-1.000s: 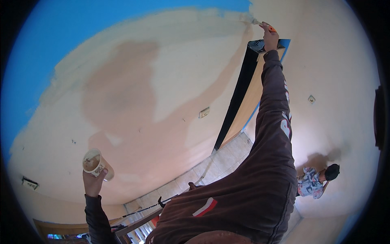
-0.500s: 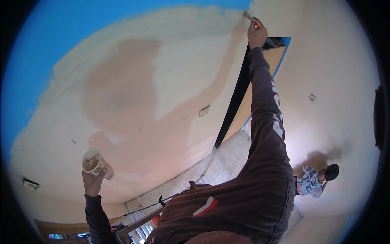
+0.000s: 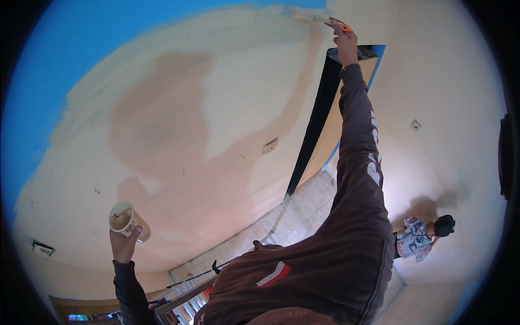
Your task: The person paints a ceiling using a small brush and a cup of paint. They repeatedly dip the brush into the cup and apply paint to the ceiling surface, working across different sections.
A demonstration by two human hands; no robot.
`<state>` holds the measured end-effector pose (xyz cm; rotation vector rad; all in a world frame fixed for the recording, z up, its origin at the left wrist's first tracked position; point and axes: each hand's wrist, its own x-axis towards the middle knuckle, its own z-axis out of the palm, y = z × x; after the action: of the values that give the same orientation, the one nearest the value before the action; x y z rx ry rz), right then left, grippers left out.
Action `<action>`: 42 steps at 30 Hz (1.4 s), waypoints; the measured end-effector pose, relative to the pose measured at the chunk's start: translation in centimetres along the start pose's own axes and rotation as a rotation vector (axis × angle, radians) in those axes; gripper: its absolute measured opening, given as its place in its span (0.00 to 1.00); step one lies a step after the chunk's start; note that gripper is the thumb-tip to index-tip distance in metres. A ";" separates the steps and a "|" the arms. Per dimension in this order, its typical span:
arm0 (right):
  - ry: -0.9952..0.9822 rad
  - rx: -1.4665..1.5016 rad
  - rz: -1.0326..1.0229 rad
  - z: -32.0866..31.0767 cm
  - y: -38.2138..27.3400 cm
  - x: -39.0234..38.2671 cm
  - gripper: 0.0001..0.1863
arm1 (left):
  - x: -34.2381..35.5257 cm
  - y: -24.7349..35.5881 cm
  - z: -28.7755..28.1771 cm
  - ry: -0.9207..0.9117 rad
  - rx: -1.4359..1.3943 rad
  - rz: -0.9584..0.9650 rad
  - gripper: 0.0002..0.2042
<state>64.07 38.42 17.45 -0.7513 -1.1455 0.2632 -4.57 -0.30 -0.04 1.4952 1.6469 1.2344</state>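
Note:
My left hand (image 3: 123,244), at the lower left, is closed around a plastic cup (image 3: 129,215) with pale, creamy paint in it. My right hand (image 3: 346,46) is raised high on my outstretched arm, gripping a paintbrush (image 3: 342,27) with an orange handle. The brush tip is at the pale painted wall (image 3: 238,86), just under the edge of a blue area (image 3: 76,43). A small socket-like fitting (image 3: 270,145) sits in the wall, and my shadow falls across it.
A tall wooden panel (image 3: 321,151) with a black side stands along the wall on the tiled floor (image 3: 300,208). Another person (image 3: 414,241) in a patterned shirt and black cap is at the right-hand wall. A dark rail (image 3: 184,298) crosses near the bottom.
My right hand and brush have shifted left and slightly upward along the painted edge. My left hand with the cup is nearly unmoved. The other person has barely moved.

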 end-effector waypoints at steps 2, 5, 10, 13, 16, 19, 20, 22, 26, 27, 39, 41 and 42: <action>0.035 0.002 -0.033 -1.5 1.2 1.7 0.15 | 0.0 -0.5 0.2 0.027 -0.015 0.028 0.28; 0.127 -0.152 -0.035 -4.6 4.0 5.1 0.15 | 0.4 -0.3 0.2 0.013 0.012 0.044 0.27; 0.221 -0.115 -0.198 -4.7 5.0 6.0 0.15 | 0.1 0.1 0.2 0.015 -0.014 0.047 0.27; 0.333 -0.071 -0.231 -4.9 5.0 5.9 0.15 | -0.2 -0.2 0.0 0.022 -0.011 0.052 0.26; 0.451 -0.497 -0.284 -4.9 5.9 5.8 0.13 | 0.1 0.5 0.5 0.016 -0.012 0.029 0.26; 0.495 -0.610 -0.349 -1.5 5.9 3.7 0.12 | 0.1 0.5 0.3 0.010 -0.021 0.020 0.26; 0.511 -0.630 -0.375 -0.2 5.7 2.9 0.11 | 0.2 0.3 0.4 0.019 -0.029 0.033 0.26; 0.480 -0.662 -0.349 2.3 4.3 1.0 0.12 | 0.3 -0.1 0.4 0.021 -0.023 0.047 0.26; 0.455 -0.661 -0.359 5.4 2.4 -2.8 0.13 | 0.0 0.1 0.3 0.019 0.017 0.047 0.27; 0.432 -0.662 -0.434 6.0 1.7 -3.7 0.12 | 0.0 0.2 0.3 0.025 0.021 0.045 0.27; 0.188 -0.433 -0.603 12.2 -4.6 -12.3 0.10 | 0.5 -0.2 0.2 0.007 0.004 0.063 0.26; 0.161 -0.405 -0.593 13.1 -5.2 -13.9 0.10 | 0.5 -0.3 0.2 0.000 0.020 0.065 0.26; 0.123 -0.329 -0.557 13.8 -5.7 -14.7 0.10 | 0.4 -0.3 0.1 0.001 0.028 0.065 0.25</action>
<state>44.59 31.70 13.34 -0.6912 -1.2464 -0.4415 -4.68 0.13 -0.25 1.5764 1.6342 1.2515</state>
